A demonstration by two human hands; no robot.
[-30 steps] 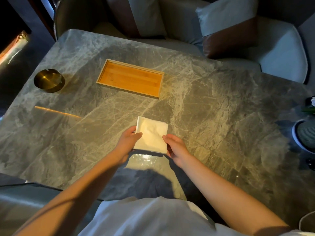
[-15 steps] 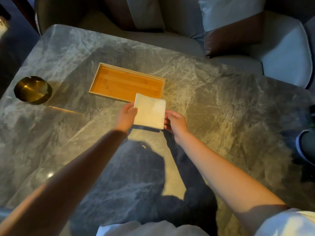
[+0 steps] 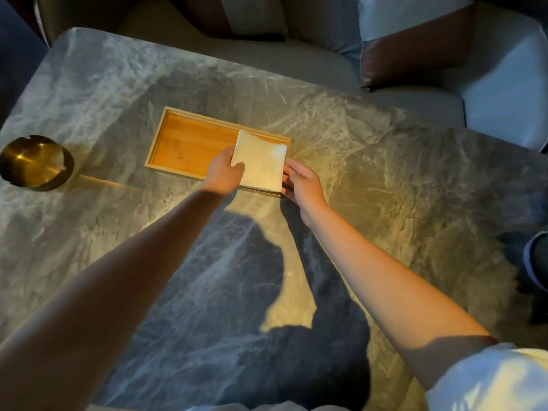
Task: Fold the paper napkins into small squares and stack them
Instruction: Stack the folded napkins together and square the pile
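Head view: left hand [image 3: 221, 173] and right hand [image 3: 302, 182] pinch the folded napkin [image 3: 261, 161] at 9 and 3 o'clock — long side 12-to-6, over the wooden tray [image 3: 189, 143].

Ashtray [image 3: 35, 163] well left of tray [image 3: 189, 145], tabletop [image 3: 112, 120] between

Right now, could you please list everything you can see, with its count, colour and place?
table: one, grey marble, fills the view
tray: one, orange-brown wood, far middle of the table
napkin: one, white, folded square, held over the tray's right end
ashtray: one, brass, left edge of the table
chairs: two, pale, beyond the table's far edge
round thing: one, grey, right edge, cut off
left hand: grips the napkin's left edge
right hand: holds the napkin's right edge
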